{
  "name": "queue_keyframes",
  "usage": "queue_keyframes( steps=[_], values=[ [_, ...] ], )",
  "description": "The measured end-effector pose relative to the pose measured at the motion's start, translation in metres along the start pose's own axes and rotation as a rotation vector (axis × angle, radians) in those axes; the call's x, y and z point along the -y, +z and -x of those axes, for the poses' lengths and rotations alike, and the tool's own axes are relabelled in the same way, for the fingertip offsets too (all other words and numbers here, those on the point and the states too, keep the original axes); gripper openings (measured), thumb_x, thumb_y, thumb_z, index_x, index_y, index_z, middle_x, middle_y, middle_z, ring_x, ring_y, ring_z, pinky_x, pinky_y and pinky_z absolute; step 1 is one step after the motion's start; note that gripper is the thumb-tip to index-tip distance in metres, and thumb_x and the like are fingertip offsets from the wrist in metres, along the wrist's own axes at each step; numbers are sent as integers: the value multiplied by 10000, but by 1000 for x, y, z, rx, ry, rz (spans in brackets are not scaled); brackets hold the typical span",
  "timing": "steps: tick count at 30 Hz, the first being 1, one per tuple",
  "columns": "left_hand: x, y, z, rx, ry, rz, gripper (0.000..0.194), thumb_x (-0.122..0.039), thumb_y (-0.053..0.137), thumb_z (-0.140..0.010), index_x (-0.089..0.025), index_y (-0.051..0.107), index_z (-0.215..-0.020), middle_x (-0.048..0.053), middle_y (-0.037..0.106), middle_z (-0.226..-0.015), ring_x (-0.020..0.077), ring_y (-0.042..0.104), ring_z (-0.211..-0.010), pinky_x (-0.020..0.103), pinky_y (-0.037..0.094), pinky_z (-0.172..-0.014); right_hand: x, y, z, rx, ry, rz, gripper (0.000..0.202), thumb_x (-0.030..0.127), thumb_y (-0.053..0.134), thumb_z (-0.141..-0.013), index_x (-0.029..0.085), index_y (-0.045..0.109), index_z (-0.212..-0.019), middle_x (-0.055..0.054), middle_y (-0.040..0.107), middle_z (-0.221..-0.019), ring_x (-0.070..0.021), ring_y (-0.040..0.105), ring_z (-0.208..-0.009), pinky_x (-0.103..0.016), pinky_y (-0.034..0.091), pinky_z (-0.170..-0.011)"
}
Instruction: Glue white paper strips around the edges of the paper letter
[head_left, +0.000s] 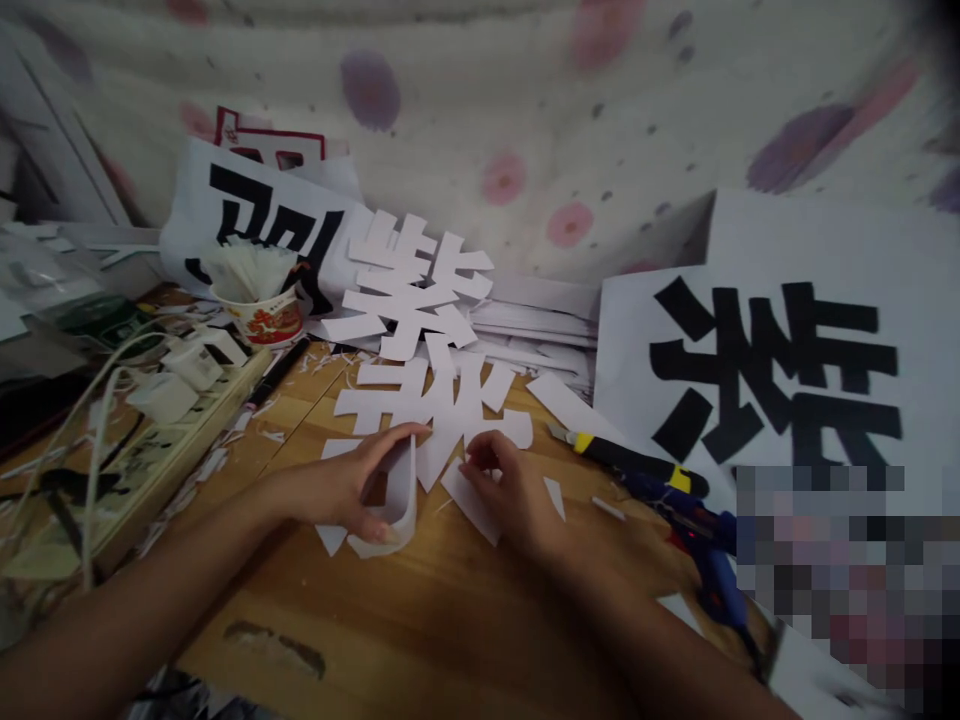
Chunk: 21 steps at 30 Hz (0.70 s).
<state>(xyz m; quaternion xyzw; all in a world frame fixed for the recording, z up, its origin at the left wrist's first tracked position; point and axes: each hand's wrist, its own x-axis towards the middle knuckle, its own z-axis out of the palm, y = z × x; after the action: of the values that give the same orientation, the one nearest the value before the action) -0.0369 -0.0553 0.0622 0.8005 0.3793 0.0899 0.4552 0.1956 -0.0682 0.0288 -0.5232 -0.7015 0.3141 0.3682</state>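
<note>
My left hand (pixel 349 488) is closed around a bent white strip (pixel 406 495), which stands on edge above the wooden table, its thumb low and fingers at the top. My right hand (pixel 517 490) has its fingers curled into a pinch beside a flat white piece (pixel 474 500). Whatever is between those fingertips is too small to make out. Just beyond both hands lies a white cut-out character (pixel 448 410), its lower left part hidden by my left hand. Behind it, a second white cut-out character (pixel 405 290) leans up at the back.
At right lie a yellow-and-black utility knife (pixel 637 462) and a blue glue gun (pixel 709 545), near a sheet with a printed black character (pixel 772 360). A power strip (pixel 142 470) with plugs, a marker (pixel 277 372) and a paper tub of white strips (pixel 262 315) occupy the left.
</note>
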Motion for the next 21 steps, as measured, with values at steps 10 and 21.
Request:
queue_keyframes(
  steps=[10, 21],
  values=[
    [3, 0, -1, 24, -31, 14, 1064, -388, 704, -590, -217, 34, -1399, 121, 187, -1451, 320, 311, -1258, 419, 286, -1039, 13, 9, 4, 240, -244, 440, 216, 140, 483, -847, 208, 645, -973, -37, 655, -870, -167, 564, -826, -272, 423, -736],
    [1, 1, -2, 22, -60, 46, 1086, -368, 726, -556, -232, 42, -1390, 122, 239, -1424, 318, 333, -1245, 441, 264, -1041, 20, 27, 9, 350, -513, 815, 301, 127, 488, -792, 99, 572, -1080, -99, 568, -932, -239, 482, -862, -359, 428, -740]
  ],
)
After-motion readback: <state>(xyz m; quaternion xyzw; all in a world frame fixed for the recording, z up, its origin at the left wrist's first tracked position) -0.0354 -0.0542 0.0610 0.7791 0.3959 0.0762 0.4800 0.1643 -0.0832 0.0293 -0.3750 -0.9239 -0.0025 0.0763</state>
